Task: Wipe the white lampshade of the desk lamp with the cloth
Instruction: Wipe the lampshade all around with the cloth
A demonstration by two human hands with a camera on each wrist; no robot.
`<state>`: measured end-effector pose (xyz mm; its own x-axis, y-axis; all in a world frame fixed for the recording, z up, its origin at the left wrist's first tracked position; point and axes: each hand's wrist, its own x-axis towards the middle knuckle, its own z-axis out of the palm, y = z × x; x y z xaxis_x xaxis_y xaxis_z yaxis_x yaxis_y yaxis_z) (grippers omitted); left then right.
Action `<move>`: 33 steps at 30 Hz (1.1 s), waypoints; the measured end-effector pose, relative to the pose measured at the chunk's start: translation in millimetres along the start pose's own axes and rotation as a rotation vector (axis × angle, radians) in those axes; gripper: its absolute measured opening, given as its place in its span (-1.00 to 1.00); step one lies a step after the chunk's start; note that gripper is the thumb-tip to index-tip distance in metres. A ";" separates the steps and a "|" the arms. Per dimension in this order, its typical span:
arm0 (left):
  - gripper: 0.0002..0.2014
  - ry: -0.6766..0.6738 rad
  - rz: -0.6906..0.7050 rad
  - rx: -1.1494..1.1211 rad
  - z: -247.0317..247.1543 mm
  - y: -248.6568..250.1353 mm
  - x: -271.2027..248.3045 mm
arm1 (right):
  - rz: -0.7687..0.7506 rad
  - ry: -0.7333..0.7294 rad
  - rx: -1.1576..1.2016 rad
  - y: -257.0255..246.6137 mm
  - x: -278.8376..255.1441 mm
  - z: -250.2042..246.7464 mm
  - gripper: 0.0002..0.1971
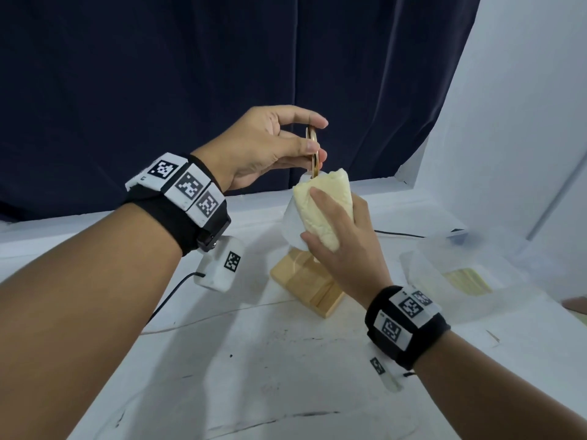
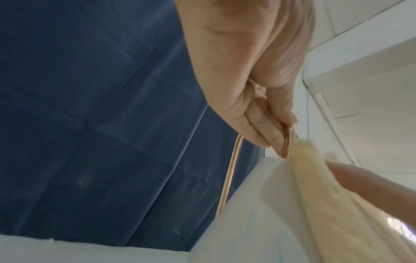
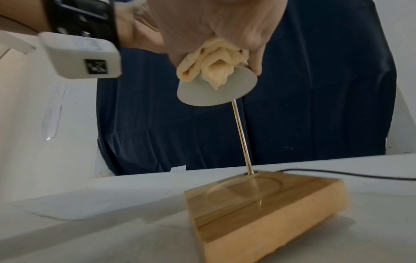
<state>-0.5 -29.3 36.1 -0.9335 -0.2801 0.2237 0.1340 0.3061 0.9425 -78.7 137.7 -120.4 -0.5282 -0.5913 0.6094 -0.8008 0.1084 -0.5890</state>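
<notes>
Half the lampshade (image 1: 291, 217) behind cloth (image 1: 324, 204)

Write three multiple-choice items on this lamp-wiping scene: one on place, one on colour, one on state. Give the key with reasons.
1. Where is the cloth?
A. on the table
B. against the lampshade
C. on the wooden base

2. What colour is the cloth?
A. pale yellow
B. red
C. black

3. What does the left hand do?
A. lies flat on the table
B. holds the cloth
C. pinches the gold ring atop the lamp

Key: B, the right hand presses it on the shade; A, it looks cream-yellow in all views; C, fingers and thumb close on the ring.
</notes>
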 end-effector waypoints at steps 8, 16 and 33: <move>-0.68 0.179 -0.036 0.072 3.8 1.9 3.4 | 0.000 -0.090 0.015 10.7 24.7 -5.3 -0.33; -0.65 0.300 -0.097 0.120 29.1 -5.9 22.7 | 0.025 -0.116 0.029 28.8 21.9 -16.8 -0.30; -0.59 -0.126 -0.011 0.190 -5.0 -16.5 23.5 | -0.247 0.294 -0.234 13.2 3.7 5.7 -0.64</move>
<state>-23.0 -45.5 27.1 -0.9704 -0.1722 0.1695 0.0696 0.4726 0.8785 -89.6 132.5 -129.0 -0.3438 -0.3739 0.8614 -0.9374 0.1901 -0.2917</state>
